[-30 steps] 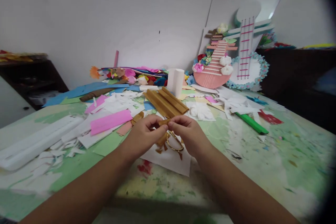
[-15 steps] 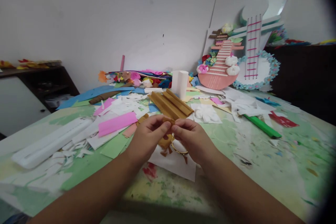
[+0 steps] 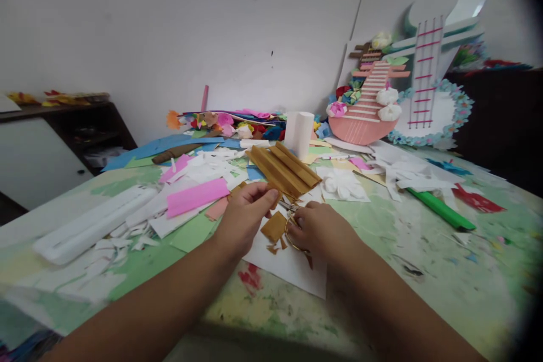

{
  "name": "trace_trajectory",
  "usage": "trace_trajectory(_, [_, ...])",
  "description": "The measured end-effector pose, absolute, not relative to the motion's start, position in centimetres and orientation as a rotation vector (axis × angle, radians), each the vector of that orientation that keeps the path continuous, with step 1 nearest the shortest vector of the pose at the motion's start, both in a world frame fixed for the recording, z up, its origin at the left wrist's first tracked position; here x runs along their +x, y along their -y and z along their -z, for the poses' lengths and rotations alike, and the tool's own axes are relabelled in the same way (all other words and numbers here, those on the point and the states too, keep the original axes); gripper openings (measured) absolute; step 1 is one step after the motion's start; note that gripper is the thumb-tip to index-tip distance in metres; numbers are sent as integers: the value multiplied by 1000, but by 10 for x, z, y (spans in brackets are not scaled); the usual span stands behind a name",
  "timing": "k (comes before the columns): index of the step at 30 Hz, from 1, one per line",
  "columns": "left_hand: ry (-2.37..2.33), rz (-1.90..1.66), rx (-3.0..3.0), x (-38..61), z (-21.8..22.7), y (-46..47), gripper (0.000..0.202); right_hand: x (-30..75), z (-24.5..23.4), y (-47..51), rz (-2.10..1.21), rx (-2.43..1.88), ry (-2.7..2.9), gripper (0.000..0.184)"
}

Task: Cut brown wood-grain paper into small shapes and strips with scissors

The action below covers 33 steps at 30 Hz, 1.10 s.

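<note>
Bare tabletop (image 3: 424,271) is lying open to the right of the right hand (image 3: 322,232) and along the near edge. Brown strips (image 3: 285,168) are blocking the way just beyond the hand, with a white roll (image 3: 299,133) standing behind them. Paper scraps (image 3: 197,196) are crowding the left side. A green tube (image 3: 441,209) is lying across the far right.

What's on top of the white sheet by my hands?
Brown scraps and gold-handled scissors lie on the white sheet. The right hand covers part of the scissors and sheet.

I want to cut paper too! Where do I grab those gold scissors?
Take the scissors by their gold loops, coming from the near side as the right hand does: the loops lie toward you on the white sheet, and the blades seem to point away.
</note>
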<state>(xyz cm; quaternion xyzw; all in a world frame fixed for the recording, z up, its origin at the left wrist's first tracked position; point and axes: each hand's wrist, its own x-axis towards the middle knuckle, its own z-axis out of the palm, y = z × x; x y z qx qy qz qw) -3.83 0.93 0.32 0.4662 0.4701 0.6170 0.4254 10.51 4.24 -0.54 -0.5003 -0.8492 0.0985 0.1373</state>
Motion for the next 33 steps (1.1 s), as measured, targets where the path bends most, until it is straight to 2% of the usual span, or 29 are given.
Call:
trace_trajectory(5, [-1177, -1486, 1083, -36, -1, -13, 16, 108, 6, -44, -180, -1680, 2547, 23])
trace_trajectory(14, [-1076, -1549, 946, -38, -1, -11, 28, 105, 10, -42, -78, -1654, 2503, 26])
trace_trajectory(19, [-1020, -1558, 989, -39, -5, -9, 23, 108, 11, -50, -70, -1857, 2489, 25])
trace_trajectory(26, [-1017, -1558, 1009, -40, -6, -9, 13, 112, 7, -53, -46, -1836, 2425, 24])
trace_trajectory(29, [-1043, -1565, 953, -42, -9, -10, 15, 115, 4, -57, -172, -1873, 2203, 21])
trace_trajectory(33, [-1036, -1566, 927, -44, -11, -10, 16, 116, -1, -56, -716, -1563, 1818, 27])
